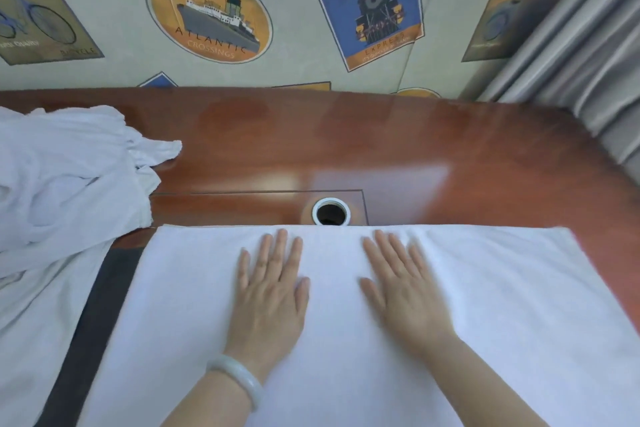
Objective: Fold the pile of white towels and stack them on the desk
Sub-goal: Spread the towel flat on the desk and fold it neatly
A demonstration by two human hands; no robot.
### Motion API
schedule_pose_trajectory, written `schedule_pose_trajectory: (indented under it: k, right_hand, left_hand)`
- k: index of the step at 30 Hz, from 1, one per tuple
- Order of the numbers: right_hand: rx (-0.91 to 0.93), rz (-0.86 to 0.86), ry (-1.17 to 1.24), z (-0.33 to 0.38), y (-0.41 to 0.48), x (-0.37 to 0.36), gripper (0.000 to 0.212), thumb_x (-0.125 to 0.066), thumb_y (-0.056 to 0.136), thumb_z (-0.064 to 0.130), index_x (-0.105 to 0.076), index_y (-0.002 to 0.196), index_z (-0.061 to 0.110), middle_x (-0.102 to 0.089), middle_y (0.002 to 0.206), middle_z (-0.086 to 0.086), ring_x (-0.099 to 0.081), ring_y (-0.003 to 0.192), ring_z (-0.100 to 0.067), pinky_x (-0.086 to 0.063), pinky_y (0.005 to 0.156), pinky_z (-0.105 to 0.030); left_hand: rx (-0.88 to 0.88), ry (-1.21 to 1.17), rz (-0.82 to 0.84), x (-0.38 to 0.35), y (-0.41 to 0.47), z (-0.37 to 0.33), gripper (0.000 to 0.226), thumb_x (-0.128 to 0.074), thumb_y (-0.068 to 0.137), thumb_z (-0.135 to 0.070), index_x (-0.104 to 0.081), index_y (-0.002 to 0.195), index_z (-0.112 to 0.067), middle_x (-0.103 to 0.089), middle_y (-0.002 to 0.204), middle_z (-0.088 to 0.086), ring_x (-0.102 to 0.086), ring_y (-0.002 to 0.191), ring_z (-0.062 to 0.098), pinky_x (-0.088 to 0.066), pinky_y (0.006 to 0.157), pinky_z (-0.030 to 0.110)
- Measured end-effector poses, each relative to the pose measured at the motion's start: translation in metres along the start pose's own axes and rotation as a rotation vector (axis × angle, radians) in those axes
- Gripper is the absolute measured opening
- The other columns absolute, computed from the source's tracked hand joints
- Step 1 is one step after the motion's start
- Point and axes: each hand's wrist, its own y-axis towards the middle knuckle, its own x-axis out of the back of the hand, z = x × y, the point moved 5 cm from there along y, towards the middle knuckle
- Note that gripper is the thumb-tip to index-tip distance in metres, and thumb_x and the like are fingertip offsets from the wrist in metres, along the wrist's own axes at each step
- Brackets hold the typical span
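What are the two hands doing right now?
Left hand: open, flat on the towel.
Right hand: open, flat on the towel.

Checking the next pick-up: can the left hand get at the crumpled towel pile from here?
Probably yes. The left hand lies flat on the spread towel, holding nothing, and the pile sits to its left on the desk with nothing standing between them.

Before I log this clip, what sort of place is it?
Probably a hotel or guest room: glossy reddish wooden desk with a round cable hole, grey pleated curtains, a heap of white towels.
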Motion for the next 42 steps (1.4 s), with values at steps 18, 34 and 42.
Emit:
schedule_pose_trajectory:
  k: [18, 34, 42]
  right_hand:
    - [-0.037, 0.01, 0.121, -0.198, -0.045, 0.046, 0.06, -0.023, 0.103, 0.054, -0.032, 0.153, 0.024, -0.019, 0.161, 0.008, -0.013, 0.15, -0.01, -0.005, 0.121, -0.029]
    - [-0.886, 0.17, 0.495, -0.313, -0.012, 0.095, 0.034, -0.069, 0.08, 0.018, -0.038, 0.066, 0.015, -0.043, 0.08, -0.004, -0.039, 0.071, -0.021, -0.026, 0.049, -0.026]
    - [-0.881, -0.3, 0.854, -0.34, -0.02, 0.096, 0.022, -0.079, 0.077, 0.011, -0.058, 0.085, 0.014, -0.06, 0.08, 0.005, -0.056, 0.07, -0.014, -0.038, 0.058, -0.024]
  left_hand:
    - [-0.361, -0.074, 0.084, -0.041, 0.067, -0.224, 0.057, -0.029, 0.101, -0.034, -0.032, 0.153, -0.01, -0.025, 0.162, 0.004, -0.019, 0.15, 0.017, -0.017, 0.118, 0.044]
    - [-0.49, -0.082, 0.144, -0.059, 0.094, -0.343, 0.058, -0.036, 0.095, -0.045, -0.053, 0.139, -0.012, -0.053, 0.136, 0.009, -0.05, 0.129, 0.031, -0.031, 0.109, 0.049]
    - [-0.485, -0.039, 0.154, -0.064, 0.09, -0.341, 0.06, -0.024, 0.099, -0.059, -0.034, 0.152, -0.032, -0.027, 0.161, 0.005, -0.021, 0.15, 0.027, -0.013, 0.111, 0.062]
